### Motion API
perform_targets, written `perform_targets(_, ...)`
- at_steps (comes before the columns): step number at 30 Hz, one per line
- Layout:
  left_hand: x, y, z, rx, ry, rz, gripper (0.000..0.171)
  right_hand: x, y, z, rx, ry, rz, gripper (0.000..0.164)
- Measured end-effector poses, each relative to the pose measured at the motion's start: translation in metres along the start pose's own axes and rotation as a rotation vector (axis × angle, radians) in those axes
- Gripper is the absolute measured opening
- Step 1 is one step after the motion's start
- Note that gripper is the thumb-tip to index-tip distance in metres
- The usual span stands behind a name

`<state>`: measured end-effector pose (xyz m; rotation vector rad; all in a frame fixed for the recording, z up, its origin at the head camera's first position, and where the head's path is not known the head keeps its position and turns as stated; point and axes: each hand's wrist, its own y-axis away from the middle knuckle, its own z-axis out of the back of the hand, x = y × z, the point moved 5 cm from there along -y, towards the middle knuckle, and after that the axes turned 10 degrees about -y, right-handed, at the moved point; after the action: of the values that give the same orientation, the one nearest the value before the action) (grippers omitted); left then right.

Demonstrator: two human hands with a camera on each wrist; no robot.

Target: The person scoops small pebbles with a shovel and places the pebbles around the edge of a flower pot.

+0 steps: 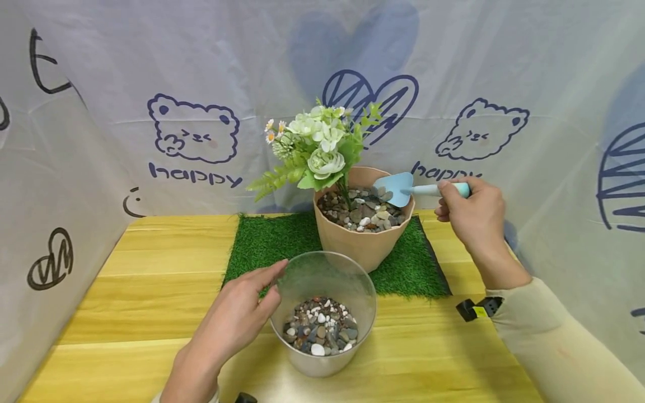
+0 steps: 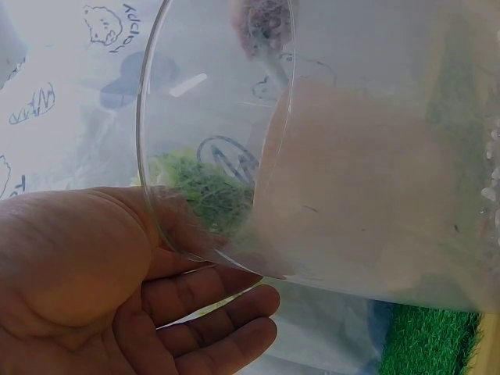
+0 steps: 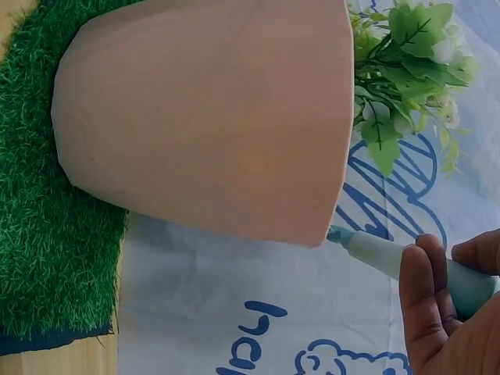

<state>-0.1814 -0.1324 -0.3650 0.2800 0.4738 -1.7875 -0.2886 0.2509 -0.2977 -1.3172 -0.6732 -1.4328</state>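
Observation:
My right hand (image 1: pixel 476 212) grips the pale handle of a small light-blue trowel (image 1: pixel 400 189). Its blade lies inside the peach flowerpot (image 1: pixel 360 246), over the pebbles (image 1: pixel 370 212) there, with some stones at its tip. White and green flowers (image 1: pixel 322 145) stand in that pot. In the right wrist view, the pot wall hides the blade, and fingers and thumb wrap the handle (image 3: pixel 379 254). My left hand (image 1: pixel 234 313) touches the rim of a clear plastic tub (image 1: pixel 322 364) from the left, fingers relaxed. Mixed pebbles (image 1: pixel 322 327) lie in the tub's bottom.
The flowerpot stands on a green artificial-grass mat (image 1: pixel 277 238) on a wooden table (image 1: pixel 166 268). Behind and at both sides hangs a pale cloth (image 1: pixel 282 50) with printed bears and hearts. The tub stands in front of the pot, near the mat's front edge.

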Motion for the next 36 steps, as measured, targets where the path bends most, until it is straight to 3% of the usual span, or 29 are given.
perform_targets(13, -0.001, 0.0, -0.001, 0.001, 0.008, 0.001, 0.052, 0.001, 0.003, 0.011, -0.044, -0.046, -0.029, 0.041)
perform_targets(21, 0.0, 0.0, 0.0, 0.014, 0.013, -0.002, 0.052, 0.0, 0.013, 0.014, -0.102, -0.106, 0.011, 0.018)
perform_targets(28, 0.001, 0.0, -0.001, 0.046, 0.04, 0.025, 0.052, 0.016, 0.033, 0.035, -0.196, -0.15, 0.117, 0.017)
perform_targets(36, 0.001, -0.001, -0.002, 0.049, 0.061, 0.027, 0.052, 0.035, 0.067, 0.056, -0.207, -0.026, 0.109, 0.021)
